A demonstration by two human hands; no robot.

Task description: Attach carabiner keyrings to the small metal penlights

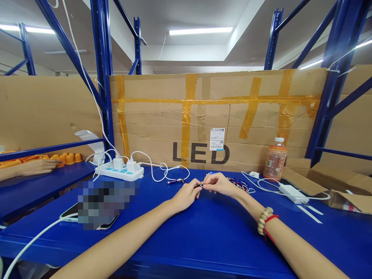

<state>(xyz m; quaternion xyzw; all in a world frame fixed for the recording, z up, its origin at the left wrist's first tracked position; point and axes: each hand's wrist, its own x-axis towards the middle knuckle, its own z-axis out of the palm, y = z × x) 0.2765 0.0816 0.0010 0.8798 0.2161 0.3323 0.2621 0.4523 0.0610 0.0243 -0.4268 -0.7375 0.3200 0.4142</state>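
Observation:
My left hand [186, 194] and my right hand [218, 183] meet over the blue table [209, 232], both pinched on a small dark metal cylinder [200, 185] held between their fingertips. It is too small to name. A purple pen-like piece [175, 181] lies just left of my left hand, plugged to a white cable. A heap of small blue and purple parts [240, 183] lies just right of my right hand. My right wrist wears a bead bracelet and a red cord.
A white power strip [120, 171] with chargers sits at back left, a phone [87, 217] at front left. An orange drink bottle [274, 159], a white adapter [292, 192] and open cartons [337, 182] stand right. Another person's hand [37, 166] rests by orange caps [68, 158] at left.

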